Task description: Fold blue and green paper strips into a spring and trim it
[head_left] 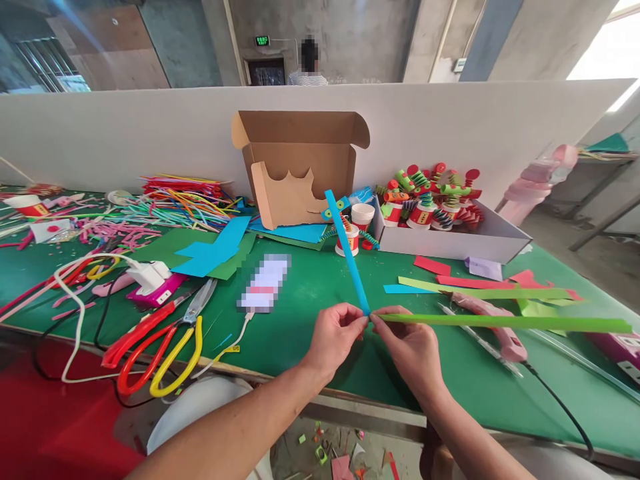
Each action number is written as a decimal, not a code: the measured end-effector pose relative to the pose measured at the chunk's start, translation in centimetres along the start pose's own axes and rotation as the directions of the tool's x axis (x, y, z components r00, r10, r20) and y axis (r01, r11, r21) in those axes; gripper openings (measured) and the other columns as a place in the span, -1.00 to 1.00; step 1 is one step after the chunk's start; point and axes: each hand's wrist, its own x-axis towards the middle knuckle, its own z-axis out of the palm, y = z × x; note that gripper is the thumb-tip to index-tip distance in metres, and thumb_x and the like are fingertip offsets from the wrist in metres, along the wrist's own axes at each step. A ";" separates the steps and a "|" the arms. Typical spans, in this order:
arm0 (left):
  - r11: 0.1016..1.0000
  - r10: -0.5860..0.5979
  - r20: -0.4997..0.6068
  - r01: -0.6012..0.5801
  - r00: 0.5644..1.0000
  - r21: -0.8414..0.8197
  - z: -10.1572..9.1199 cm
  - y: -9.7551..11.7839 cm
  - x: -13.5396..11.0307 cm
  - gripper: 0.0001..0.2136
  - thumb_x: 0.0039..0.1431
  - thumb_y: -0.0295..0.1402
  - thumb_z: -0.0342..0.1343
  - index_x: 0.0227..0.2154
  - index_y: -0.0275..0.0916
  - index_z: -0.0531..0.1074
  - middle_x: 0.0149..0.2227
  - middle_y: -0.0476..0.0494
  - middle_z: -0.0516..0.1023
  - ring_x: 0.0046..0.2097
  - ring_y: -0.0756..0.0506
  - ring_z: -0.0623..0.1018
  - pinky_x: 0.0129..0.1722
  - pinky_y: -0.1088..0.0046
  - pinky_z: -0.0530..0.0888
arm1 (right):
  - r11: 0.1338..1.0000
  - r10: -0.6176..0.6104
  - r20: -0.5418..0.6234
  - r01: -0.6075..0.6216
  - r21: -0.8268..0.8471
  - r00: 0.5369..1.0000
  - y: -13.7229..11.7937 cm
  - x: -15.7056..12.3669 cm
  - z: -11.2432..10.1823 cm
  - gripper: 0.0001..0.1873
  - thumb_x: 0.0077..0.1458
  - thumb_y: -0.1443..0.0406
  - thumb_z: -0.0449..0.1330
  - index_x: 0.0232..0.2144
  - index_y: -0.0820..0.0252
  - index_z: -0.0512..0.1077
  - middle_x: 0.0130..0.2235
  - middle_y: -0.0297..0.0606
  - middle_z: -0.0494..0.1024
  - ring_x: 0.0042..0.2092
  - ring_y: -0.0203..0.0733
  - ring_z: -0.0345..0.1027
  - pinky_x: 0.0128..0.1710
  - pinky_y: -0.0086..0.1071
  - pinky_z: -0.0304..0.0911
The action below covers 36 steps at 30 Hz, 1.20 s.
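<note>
My left hand (336, 333) is closed in a pinch at the near end of a blue paper strip (350, 257), which slants up and away from me. Thumb and fingers of my right hand (414, 347) pinch the left end of a long light-green paper strip (515, 323) that stretches off to the right. Both strip ends meet at an angle between my fingertips, just above the green table; whether they are stuck together there I cannot tell. Close to my right hand lies a pink glue gun (493, 328).
Scissors (187, 320), a phone (265, 283) on a cable and blue paper (220, 250) lie left. Behind stand an open cardboard box (300, 127), a paper-cup figure (349, 241) and a white box (450, 245) of similar figures. Paper scraps (433, 265) lie right.
</note>
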 end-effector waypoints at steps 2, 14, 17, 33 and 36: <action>1.000 0.000 0.002 0.000 1.000 0.001 0.0 0.0 0.0 -0.81 -0.18 -0.28 0.26 -0.64 -0.28 0.41 -0.66 0.03 0.38 -0.54 0.04 0.35 -0.51 0.52 0.30 | 0.999 -0.028 -0.008 0.028 -0.030 1.000 0.0 0.0 0.0 -0.70 -0.07 0.06 0.28 -0.54 0.17 0.49 -0.50 -0.25 0.56 -0.46 -0.17 0.45 -0.43 -0.37 0.40; 0.997 -0.037 0.005 0.037 0.999 -0.072 -0.3 0.1 0.4 -0.77 -0.24 -0.23 0.31 -0.62 -0.28 0.42 -0.64 0.02 0.39 -0.53 0.04 0.36 -0.48 0.50 0.33 | 1.000 -0.015 0.089 0.013 0.018 0.996 -0.1 0.3 -0.5 -0.76 -0.09 0.10 0.29 -0.45 0.15 0.53 -0.38 -0.22 0.59 -0.37 -0.14 0.46 -0.33 -0.31 0.40; 0.990 -0.029 0.030 0.033 0.999 -0.135 -0.8 0.4 0.6 -0.76 -0.23 -0.24 0.31 -0.60 -0.29 0.42 -0.60 0.01 0.42 -0.53 0.05 0.37 -0.45 0.50 0.34 | 0.975 0.109 0.201 -0.144 0.169 0.973 -0.1 1.0 -1.3 -0.67 -0.13 0.06 0.32 -0.39 0.18 0.54 -0.40 -0.21 0.60 -0.37 -0.14 0.47 -0.27 -0.26 0.42; 0.997 -0.074 0.138 0.071 0.988 0.021 -0.8 0.5 0.3 -0.75 -0.22 -0.21 0.32 -0.59 -0.29 0.44 -0.58 -0.01 0.44 -0.50 0.03 0.38 -0.46 0.50 0.33 | 0.641 0.433 0.365 -0.567 0.518 0.824 0.1 0.3 -0.6 -0.62 -0.37 0.19 0.49 -0.49 0.26 0.48 -0.54 -0.37 0.49 -0.49 -0.37 0.38 -0.36 -0.44 0.35; 0.997 -0.076 0.136 0.074 0.988 0.017 -0.8 0.6 0.2 -0.72 -0.25 -0.18 0.34 -0.59 -0.30 0.45 -0.57 -0.02 0.45 -0.50 0.03 0.38 -0.45 0.50 0.34 | 0.630 0.435 0.369 -0.571 0.527 0.821 0.0 0.2 -0.6 -0.63 -0.36 0.20 0.49 -0.49 0.25 0.48 -0.55 -0.38 0.49 -0.50 -0.38 0.37 -0.35 -0.44 0.35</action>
